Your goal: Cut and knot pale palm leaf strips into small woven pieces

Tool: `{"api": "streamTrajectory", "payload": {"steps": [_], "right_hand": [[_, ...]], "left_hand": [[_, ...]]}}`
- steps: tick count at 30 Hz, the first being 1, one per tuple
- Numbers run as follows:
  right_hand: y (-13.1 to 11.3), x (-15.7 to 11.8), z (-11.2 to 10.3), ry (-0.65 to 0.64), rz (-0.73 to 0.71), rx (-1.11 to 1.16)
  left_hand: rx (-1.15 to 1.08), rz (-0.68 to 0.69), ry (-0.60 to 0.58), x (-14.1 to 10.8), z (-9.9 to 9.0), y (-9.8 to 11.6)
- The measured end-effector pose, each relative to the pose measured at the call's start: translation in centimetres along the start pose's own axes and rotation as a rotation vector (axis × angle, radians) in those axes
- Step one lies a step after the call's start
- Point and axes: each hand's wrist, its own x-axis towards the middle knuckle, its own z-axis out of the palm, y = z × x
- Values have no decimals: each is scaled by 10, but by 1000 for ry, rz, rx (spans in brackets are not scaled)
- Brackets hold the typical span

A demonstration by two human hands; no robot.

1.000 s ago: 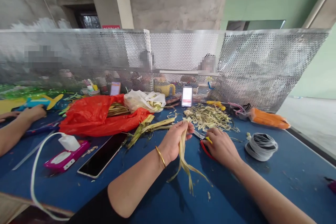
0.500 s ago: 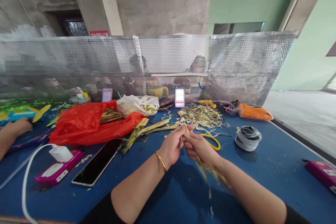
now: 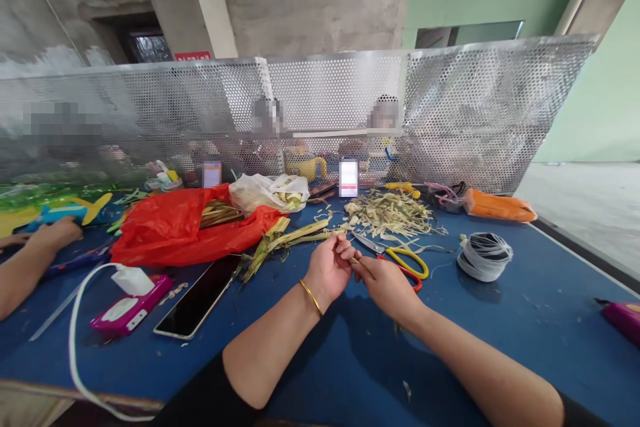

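Now the left hand [image 3: 331, 268] and right hand [image 3: 389, 282], curled nearly closed, meet near the frame's middle below the dry leaf bits [image 3: 393, 212], maybe twisting something (it's too hidden to tell), so next seems to need a steady pinch

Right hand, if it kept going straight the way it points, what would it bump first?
Probably the left hand. The right hand points toward it, and they look very close, maybe touching, though depth is hard to tell.
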Motion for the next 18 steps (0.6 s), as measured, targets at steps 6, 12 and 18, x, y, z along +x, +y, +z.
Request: {"api": "streamTrajectory", "payload": {"steps": [6, 12, 18], "right_hand": [[-5, -6, -2, -26, -54, -159], [-9, -10, 0, 7, -182, -464], [-3, -8, -2, 68, -199, -457]], "left_hand": [[48, 4, 36, 2, -2, 3], [-48, -57, 60, -1, -3, 15], [-69, -17, -40, 2, -5, 20]]}}
